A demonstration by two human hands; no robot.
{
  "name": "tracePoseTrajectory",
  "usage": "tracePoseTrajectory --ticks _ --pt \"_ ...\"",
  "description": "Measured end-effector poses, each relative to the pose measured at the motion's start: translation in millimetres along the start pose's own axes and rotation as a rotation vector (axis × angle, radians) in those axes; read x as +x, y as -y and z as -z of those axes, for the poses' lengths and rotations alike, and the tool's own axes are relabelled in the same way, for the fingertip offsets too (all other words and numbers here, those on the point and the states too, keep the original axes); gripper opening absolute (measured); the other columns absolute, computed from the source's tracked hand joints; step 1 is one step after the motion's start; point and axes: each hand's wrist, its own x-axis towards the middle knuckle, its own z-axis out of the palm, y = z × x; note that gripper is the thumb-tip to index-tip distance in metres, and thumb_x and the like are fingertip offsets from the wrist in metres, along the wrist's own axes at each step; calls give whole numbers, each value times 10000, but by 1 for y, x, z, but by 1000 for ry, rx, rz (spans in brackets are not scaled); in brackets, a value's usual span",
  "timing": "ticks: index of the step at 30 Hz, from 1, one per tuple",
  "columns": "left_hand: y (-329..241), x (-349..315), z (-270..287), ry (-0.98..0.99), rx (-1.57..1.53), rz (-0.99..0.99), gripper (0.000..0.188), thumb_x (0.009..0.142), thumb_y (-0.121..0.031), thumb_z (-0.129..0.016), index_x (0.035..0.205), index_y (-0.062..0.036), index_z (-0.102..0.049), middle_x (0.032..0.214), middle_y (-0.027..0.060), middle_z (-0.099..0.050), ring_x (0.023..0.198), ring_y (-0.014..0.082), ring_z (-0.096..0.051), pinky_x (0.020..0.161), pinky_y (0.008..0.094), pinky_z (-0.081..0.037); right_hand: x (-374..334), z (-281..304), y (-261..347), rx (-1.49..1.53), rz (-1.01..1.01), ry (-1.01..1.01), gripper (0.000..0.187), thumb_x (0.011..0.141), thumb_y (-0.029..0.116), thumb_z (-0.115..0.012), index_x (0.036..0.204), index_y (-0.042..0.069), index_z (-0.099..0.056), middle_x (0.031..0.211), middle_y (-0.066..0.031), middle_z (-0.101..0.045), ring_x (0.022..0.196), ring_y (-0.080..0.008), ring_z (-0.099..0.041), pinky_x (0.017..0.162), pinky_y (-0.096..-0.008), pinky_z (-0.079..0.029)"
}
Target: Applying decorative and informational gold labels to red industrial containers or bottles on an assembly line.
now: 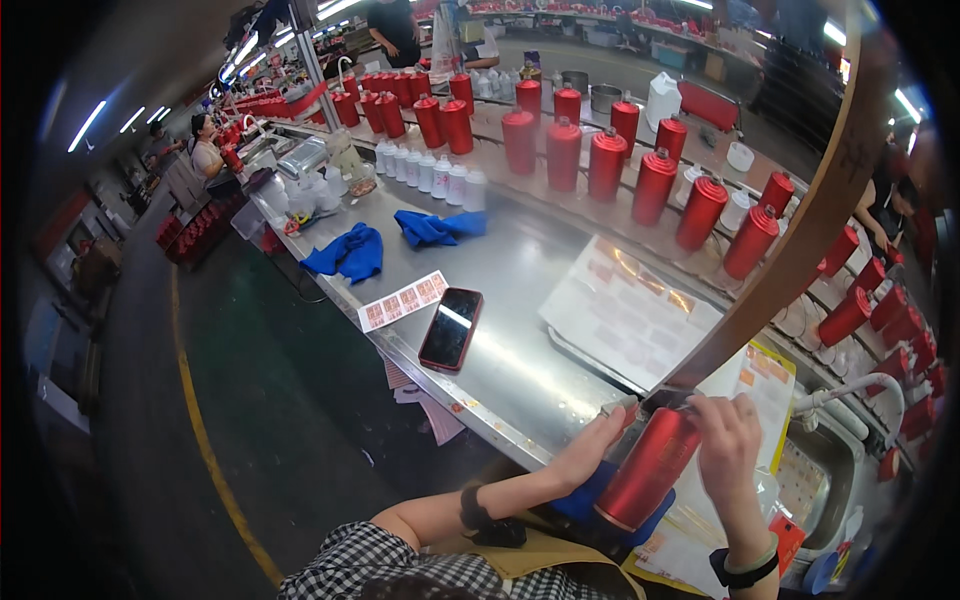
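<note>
A shiny red bottle [650, 470] is tilted in front of me at the lower right, its upper end leaning away and to the right. My left hand [598, 440] closes on the upper left side of the bottle, its fingertips partly hidden at the shoulder. The curled fingers of my right hand [728, 425] pinch at the bottle's upper right edge; a thin clear or greyish piece shows between the hands, too small to name. Under the bottle lies a blue cloth [655, 525]. Faint marks show on the bottle's front.
A phone [451, 329] and a sticker sheet [403, 301] lie on the metal bench [510, 375]. Two blue cloths [350, 252] are farther back. Rows of red bottles [606, 165] line the conveyor behind. A wooden post [790, 220] rises near my hands; a sink [830, 480] is at right.
</note>
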Motion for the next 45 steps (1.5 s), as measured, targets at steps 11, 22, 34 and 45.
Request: tracePoseTrajectory --ticks 11,22,34,45 --pt "7 3 8 7 -15 109 733 1129 -553 -304 1600 8 -341 1585 171 -469 1464 254 -457 1239 391 -317 -88 1 42 471 66 25 214 749 10 -754 932 120 -757 765 16 -726 698 -190 -626 703 -348 -428" --pt "20 3 -5 -15 85 99 675 1132 -525 -361 1473 38 -511 1340 131 -630 1203 188 -580 1096 331 -421 -63 28 16 204 -397 -197 273 791 -149 -682 1027 -13 -664 920 -157 -655 874 -328 -613 778 -400 -489" --pt "18 1 -11 -74 68 100 593 1131 -492 -420 1349 34 -587 1235 80 -648 1141 124 -564 1030 287 -438 -101 23 39 291 -793 -288 181 946 8 -736 1123 -23 -719 908 -85 -709 763 -160 -604 685 -293 -496" --pt "17 -3 -12 -65 47 101 576 1130 -481 -430 1343 29 -589 1250 92 -658 1146 120 -585 1014 275 -463 -92 13 57 418 -854 -374 165 966 38 -730 1119 -25 -717 953 -85 -721 804 -162 -622 707 -292 -503"
